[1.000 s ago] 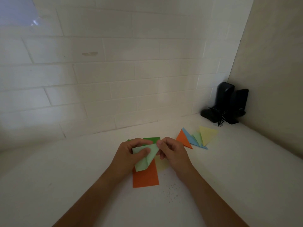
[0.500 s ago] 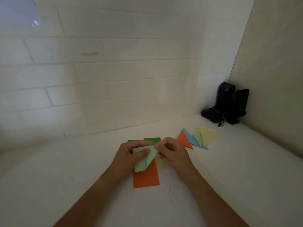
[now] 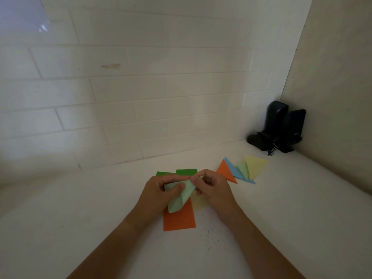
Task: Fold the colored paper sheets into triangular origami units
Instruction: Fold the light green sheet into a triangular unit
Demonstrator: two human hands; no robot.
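Note:
A pale green paper sheet (image 3: 179, 198), partly folded, is held above the white counter between both hands. My left hand (image 3: 159, 192) grips its left side with the thumb on top. My right hand (image 3: 211, 186) pinches its upper right corner. Beneath it lie an orange sheet (image 3: 179, 220), a pale yellow sheet (image 3: 199, 202) and dark green sheets (image 3: 186, 171), mostly hidden by my hands. To the right, folded triangles overlap in a row: orange (image 3: 226, 171), blue (image 3: 234, 171), pale green (image 3: 242, 169) and yellow (image 3: 255, 165).
Two black speakers (image 3: 281, 127) with a tangled cable stand in the back right corner. A white tiled wall (image 3: 141, 87) closes the back and a plain wall (image 3: 338, 77) the right side. Small dark specks (image 3: 210, 237) dot the counter near the orange sheet.
My right fingers have shifted slightly left along the top corner of the pale green sheet, tightening the fold. The sheet's lower end stays over the orange sheet.

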